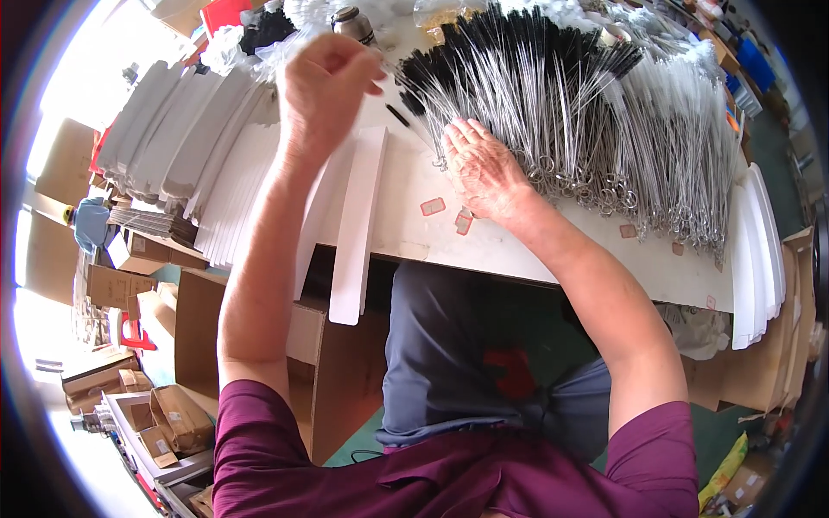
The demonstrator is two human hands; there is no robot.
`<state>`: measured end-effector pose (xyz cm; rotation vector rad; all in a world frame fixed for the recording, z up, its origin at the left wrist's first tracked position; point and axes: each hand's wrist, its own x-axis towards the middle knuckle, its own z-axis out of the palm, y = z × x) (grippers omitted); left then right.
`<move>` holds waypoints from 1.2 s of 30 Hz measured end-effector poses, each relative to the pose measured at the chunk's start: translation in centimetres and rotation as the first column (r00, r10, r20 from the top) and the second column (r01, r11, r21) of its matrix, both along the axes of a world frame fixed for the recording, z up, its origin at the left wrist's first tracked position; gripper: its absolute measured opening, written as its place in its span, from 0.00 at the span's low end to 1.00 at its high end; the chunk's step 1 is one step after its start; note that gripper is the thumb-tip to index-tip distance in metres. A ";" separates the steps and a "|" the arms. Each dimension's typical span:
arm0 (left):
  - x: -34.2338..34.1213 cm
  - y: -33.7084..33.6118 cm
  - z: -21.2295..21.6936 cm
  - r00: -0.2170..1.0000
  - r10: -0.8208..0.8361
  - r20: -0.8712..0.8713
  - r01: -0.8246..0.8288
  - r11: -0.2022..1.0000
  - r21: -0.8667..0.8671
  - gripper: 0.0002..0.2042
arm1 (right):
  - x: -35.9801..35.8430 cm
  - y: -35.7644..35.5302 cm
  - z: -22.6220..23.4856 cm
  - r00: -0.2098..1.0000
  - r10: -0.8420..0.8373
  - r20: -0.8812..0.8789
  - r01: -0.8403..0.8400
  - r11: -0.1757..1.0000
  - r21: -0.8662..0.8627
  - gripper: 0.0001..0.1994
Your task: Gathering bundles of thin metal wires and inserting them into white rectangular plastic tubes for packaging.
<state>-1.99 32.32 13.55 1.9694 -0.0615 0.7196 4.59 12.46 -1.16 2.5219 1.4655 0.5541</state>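
Observation:
My left hand (330, 91) is raised over the far part of the table, slightly blurred, with its fingers curled in. Whatever it may hold is hidden. My right hand (485, 170) lies flat with fingers stretched out, at the left edge of a big heap of wire brushes (535, 95). These have black bristles at the far end and ring-shaped wire handles at the near end. A single black-bristled brush (397, 115) lies apart, left of my right hand. Between my arms, a long white cardboard strip (357, 233) sticks out over the table's front edge.
Stacks of white folded strips (173, 129) fill the table's left side. White-bristled brushes (678, 129) are heaped at the right, beside more white strips (756, 259). A metal flask (352, 24) stands at the back. An open cardboard box (332, 380) sits below the table edge.

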 end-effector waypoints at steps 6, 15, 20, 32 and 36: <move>-0.7 3.4 3.8 0.996 0.047 0.082 -0.040 0.996 -0.079 0.09 | 0.2 0.2 -0.5 1.000 -0.011 0.010 0.010 0.997 0.078 0.27; -3.7 8.4 7.7 0.962 -0.053 0.267 0.082 0.991 -0.101 0.16 | -0.2 0.7 0.9 0.989 -0.096 -0.115 0.079 0.987 -0.140 0.25; -5.6 7.4 8.7 0.993 -0.074 0.097 0.091 0.978 -0.187 0.18 | 0.5 -0.2 -1.1 0.990 0.102 -0.092 -0.064 0.936 0.347 0.20; -6.6 -2.4 8.1 0.762 -0.616 -0.200 0.488 0.749 -0.448 0.09 | -9.5 -6.7 8.8 -0.115 0.814 -0.570 0.517 0.539 0.665 0.33; -6.4 -5.1 5.8 0.796 -0.576 -0.187 0.428 0.753 -0.499 0.07 | -11.4 -10.3 7.9 -0.197 0.785 -0.588 0.565 0.581 0.586 0.26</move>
